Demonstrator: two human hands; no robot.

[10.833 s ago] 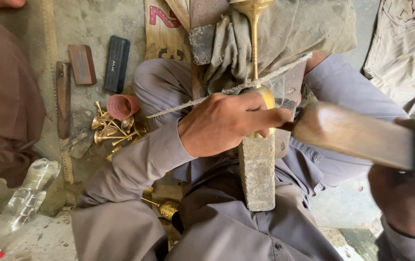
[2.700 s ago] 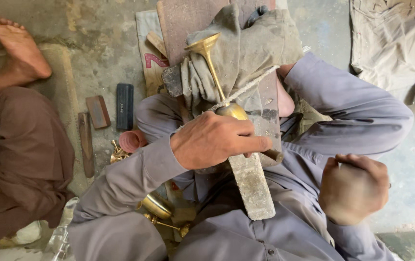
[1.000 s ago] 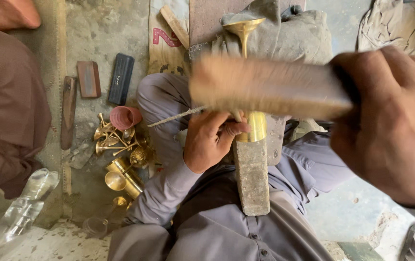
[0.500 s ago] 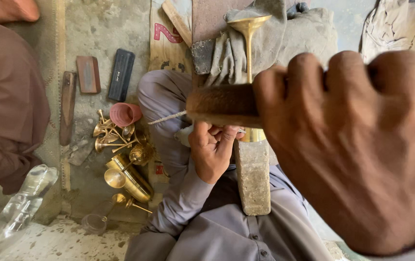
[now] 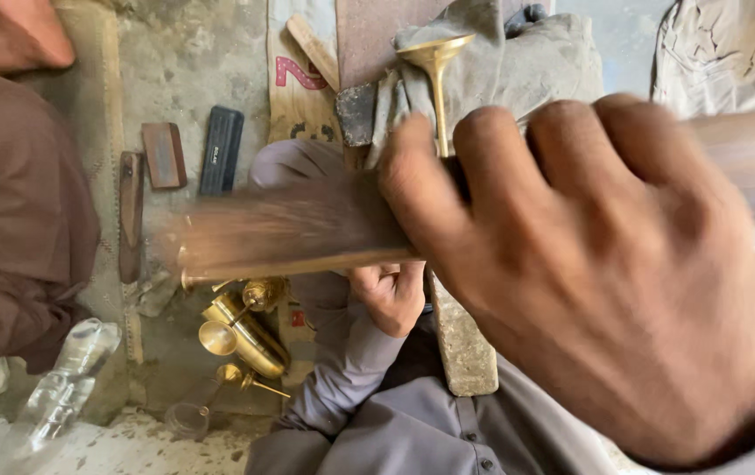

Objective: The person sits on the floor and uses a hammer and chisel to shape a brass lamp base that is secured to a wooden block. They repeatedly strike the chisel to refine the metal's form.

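My right hand point(image 5: 606, 273) fills the right half of the head view, close to the camera, its fingers wrapped round a wooden stick point(image 5: 289, 230) that is blurred with motion and reaches left. Below and behind it my left hand point(image 5: 391, 295) grips the lower end of a brass goblet-shaped piece point(image 5: 436, 79), whose flared cup points up against a grey cloth point(image 5: 518, 62). That hand rests beside a worn stone block point(image 5: 465, 343) lying between my knees. The stick hides the middle of the brass stem.
Several brass cups and stems point(image 5: 245, 330) lie heaped on the floor to the left. A black case point(image 5: 220, 149), a brown block point(image 5: 164, 156) and a flat tool point(image 5: 131, 215) lie beyond. Another person in brown point(image 5: 17, 220) sits at left, a plastic bottle point(image 5: 61, 391) beside them.
My right hand has swung the stick closer to the camera and now covers much more of the view. My left hand keeps its hold on the brass piece.
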